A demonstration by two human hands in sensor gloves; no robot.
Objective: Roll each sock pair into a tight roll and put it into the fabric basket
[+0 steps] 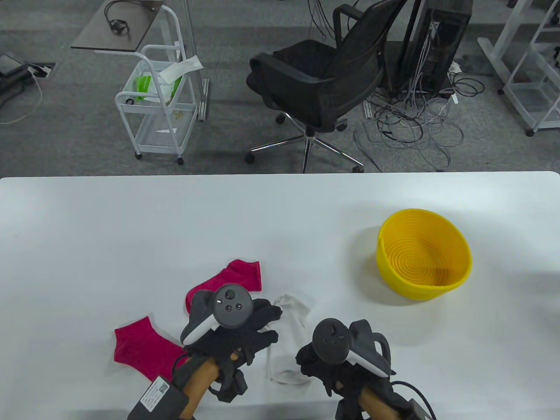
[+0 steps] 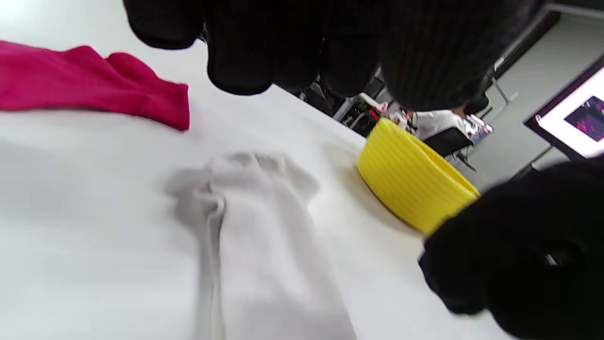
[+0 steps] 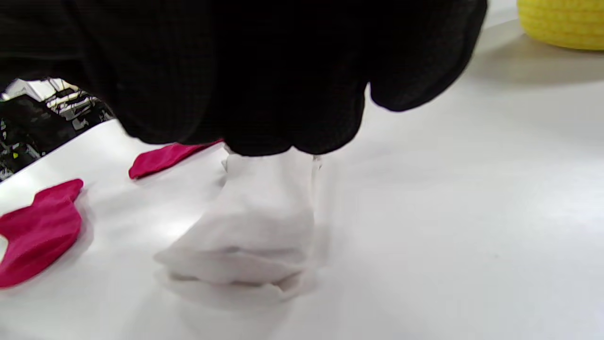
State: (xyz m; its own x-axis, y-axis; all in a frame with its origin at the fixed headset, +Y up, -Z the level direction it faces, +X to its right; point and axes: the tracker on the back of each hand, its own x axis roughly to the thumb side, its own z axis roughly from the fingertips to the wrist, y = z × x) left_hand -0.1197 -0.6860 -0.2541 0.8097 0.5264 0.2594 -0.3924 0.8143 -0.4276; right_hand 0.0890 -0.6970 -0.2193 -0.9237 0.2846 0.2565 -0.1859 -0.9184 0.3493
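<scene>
A pair of white socks lies stretched out near the table's front edge, between my hands. My left hand reaches over its far end with straight, spread fingers. In the left wrist view those fingertips hang above the white socks without touching. My right hand sits at the near end's right edge, fingers curled downward; its fingers hover over the white socks with no fabric gripped. A yellow ribbed basket stands empty to the right.
Two pink socks lie apart on the white table: one pink sock just beyond my left hand, the other pink sock at the front left. A black office chair and a white cart stand behind the table.
</scene>
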